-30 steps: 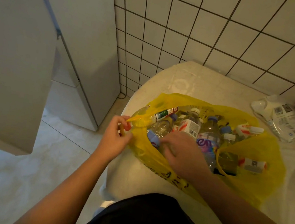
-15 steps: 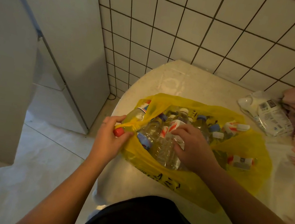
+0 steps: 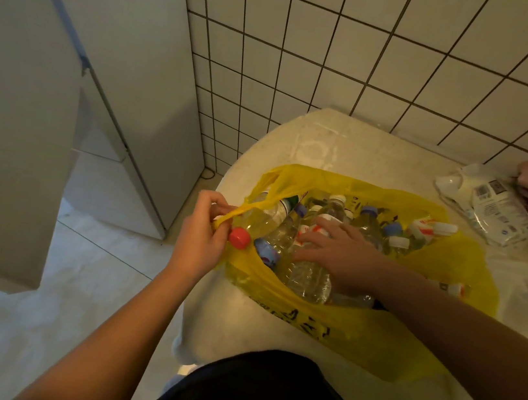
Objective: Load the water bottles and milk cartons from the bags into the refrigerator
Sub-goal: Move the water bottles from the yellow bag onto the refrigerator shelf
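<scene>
A yellow bag [image 3: 356, 331] is set open on the bench [image 3: 325, 140], filled with water bottles [image 3: 309, 277]. Its left handle [image 3: 229, 217] is pinched by the left hand [image 3: 201, 235], just beside a red-capped bottle [image 3: 239, 237] at the bag's left edge. The right hand [image 3: 346, 255] is rested inside the bag, fingers spread and uncurled over the bottles. The refrigerator [image 3: 143, 81] is seen at far left
</scene>
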Available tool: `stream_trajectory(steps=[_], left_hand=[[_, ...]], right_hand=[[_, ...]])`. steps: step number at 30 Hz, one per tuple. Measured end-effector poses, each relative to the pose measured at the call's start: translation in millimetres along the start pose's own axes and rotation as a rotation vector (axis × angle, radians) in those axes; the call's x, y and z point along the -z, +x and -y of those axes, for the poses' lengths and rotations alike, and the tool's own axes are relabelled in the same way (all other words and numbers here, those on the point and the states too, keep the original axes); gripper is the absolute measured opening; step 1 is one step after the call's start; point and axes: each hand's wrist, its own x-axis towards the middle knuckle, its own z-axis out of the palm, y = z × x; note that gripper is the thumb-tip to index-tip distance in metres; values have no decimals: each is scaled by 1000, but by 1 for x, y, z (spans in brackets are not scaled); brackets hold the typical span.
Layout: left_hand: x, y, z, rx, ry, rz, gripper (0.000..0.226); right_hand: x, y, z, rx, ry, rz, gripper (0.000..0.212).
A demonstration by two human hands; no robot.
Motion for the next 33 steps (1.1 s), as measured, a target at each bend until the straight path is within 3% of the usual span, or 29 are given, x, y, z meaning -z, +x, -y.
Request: stream_trajectory(steps=[5, 7, 15, 23, 28, 31, 33], left_hand=[[1, 3, 1, -250, 170, 314, 87], [-1, 8, 0, -329, 248, 357, 92], [-2, 27, -16, -582, 471, 552, 75], [-1, 23, -21, -833, 588, 413, 44], [-11, 21, -32, -787, 424, 373, 32], [-18, 19, -52, -622, 164, 343, 30], [-19, 22, -67, -515, 28, 325, 32]], right_hand=[[12, 8, 3, 77, -184, 74, 79], [16, 10, 4, 108, -243, 102, 79], [19, 14, 8, 165, -348, 78, 69], [11, 5, 2, 209, -302, -76, 70], [5, -11, -16, 245, -238, -362, 77], [1, -17, -22, 263, -143, -522, 84], [-2, -21, -25, 225, -49, -600, 77]])
